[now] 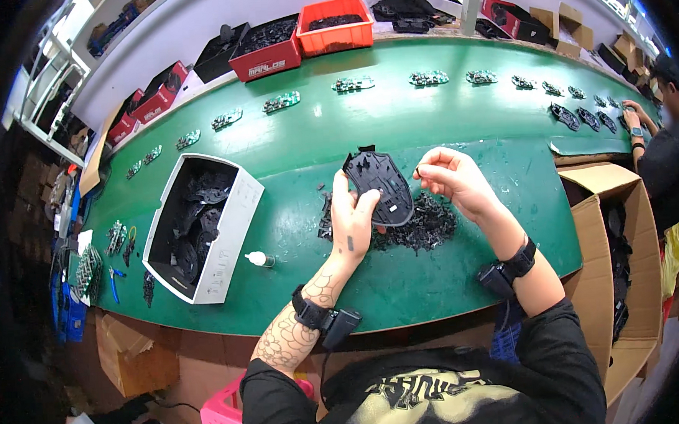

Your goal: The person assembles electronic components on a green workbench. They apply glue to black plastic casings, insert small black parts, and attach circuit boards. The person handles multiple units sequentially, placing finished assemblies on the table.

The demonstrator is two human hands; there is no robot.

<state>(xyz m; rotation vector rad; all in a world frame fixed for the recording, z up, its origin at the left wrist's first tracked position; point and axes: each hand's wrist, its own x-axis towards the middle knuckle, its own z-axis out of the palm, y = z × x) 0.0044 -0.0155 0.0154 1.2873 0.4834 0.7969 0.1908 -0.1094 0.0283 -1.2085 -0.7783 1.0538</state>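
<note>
My left hand [352, 220] grips a black plastic housing shell [381, 183] by its left edge, thumb across its inner face. Ribs, posts and a small white patch show on that face. Just right of the shell, my right hand [454, 178] is raised, thumb and fingertips pinched on a tiny dark piece [418, 172], too small to name exactly. Beneath both hands, a heap of small black plastic parts [431, 226] lies on the green table [298, 160]; the shell and left hand hide some of it.
A grey-white box [230, 244] of black shells stands left, beside a small white bottle [260, 259]. Circuit boards [281, 101] line the table's far side. An orange crate [336, 37] sits behind; a cardboard box [606, 236] stands right. Another person [665, 133] works at far right.
</note>
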